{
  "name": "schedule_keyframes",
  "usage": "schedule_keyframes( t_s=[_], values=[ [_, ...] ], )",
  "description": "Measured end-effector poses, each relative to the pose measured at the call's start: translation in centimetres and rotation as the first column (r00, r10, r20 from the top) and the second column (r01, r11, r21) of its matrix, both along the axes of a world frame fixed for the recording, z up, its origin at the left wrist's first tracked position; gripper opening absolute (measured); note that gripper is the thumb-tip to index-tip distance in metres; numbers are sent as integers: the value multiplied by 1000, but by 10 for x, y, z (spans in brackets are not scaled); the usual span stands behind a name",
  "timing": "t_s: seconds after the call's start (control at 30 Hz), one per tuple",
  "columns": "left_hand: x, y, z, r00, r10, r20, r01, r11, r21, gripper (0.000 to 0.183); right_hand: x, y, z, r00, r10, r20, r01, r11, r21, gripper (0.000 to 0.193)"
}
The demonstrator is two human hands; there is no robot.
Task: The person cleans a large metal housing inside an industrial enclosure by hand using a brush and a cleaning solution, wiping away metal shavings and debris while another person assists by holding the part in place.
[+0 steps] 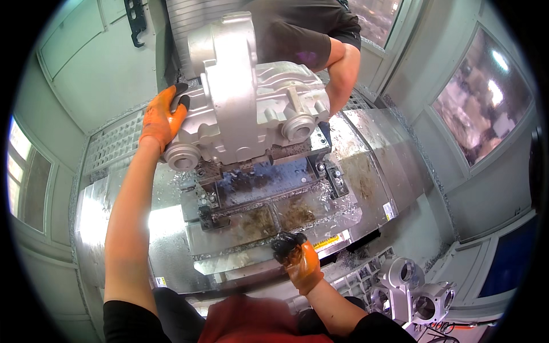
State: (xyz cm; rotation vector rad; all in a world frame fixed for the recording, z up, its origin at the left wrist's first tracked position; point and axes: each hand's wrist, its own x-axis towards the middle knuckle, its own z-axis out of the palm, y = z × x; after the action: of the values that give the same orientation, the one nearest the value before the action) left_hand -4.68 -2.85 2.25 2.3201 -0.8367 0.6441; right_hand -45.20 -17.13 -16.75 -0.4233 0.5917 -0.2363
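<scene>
A large silver metal casting with a tall raised arch and round bored ends sits tilted over a dark steel fixture. My left hand, in an orange glove with black fingertips, grips the casting's left side, just above a round boss. Low in the middle, near the front edge of the metal table, hovers my right hand in a matching glove. Its fingers are curled in; what they hold, if anything, I cannot make out. Across from me, another person's bare arm reaches down behind the casting's right end.
Metal chips and wet patches cover the machine table. A second silver casting with round openings stands at the lower right. Enclosure walls with windows rise on both sides. A black bracket hangs at the upper left.
</scene>
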Motion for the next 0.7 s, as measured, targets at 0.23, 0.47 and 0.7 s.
schedule_keyframes(
  t_s=[0.23, 0.47, 0.7],
  values=[
    [-7, -5, 3, 998, 41, -41, -38, 998, 53, 53, -5, -3, -17, 1000, -20, 14, 20, 1000, 12, 36],
    [11, 1, -9, 995, 26, 98, -29, 999, 34, 44, 2, -2, -1, 1000, -18, -10, 18, 997, 76, 31],
    [-14, -4, 5, 999, 38, -28, -37, 999, 34, 46, 2, -1, -15, 999, -33, 15, 32, 995, 90, 32]
  ],
)
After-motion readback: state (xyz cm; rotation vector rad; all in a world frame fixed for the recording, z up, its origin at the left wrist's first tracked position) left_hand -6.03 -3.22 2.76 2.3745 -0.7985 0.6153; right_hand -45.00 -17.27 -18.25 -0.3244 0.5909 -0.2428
